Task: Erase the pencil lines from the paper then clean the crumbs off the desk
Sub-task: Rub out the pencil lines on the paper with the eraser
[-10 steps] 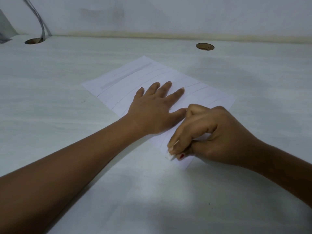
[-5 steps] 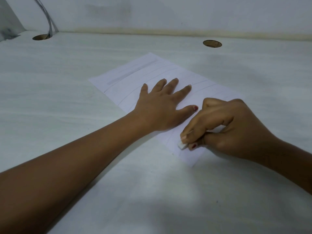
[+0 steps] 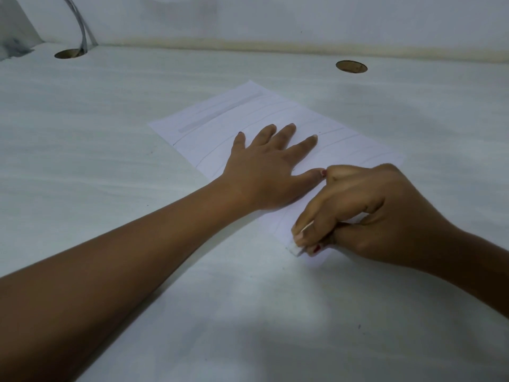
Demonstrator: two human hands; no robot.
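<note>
Left hand [image 3: 264, 175] flat, fingers spread, on paper [image 3: 220, 128]; right hand [image 3: 366, 213] pinches (apparently) an eraser [image 3: 295, 250].

Dim white desk [image 3: 110, 133] with two cable holes meets a white wall [image 3: 275, 17]

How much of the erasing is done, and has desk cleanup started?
Early: the right hand presses the eraser at the paper's near corner while the left hand pins it flat. Pencil lines remain farther up. Cleaning crumbs off the desk hasn't started.
</note>
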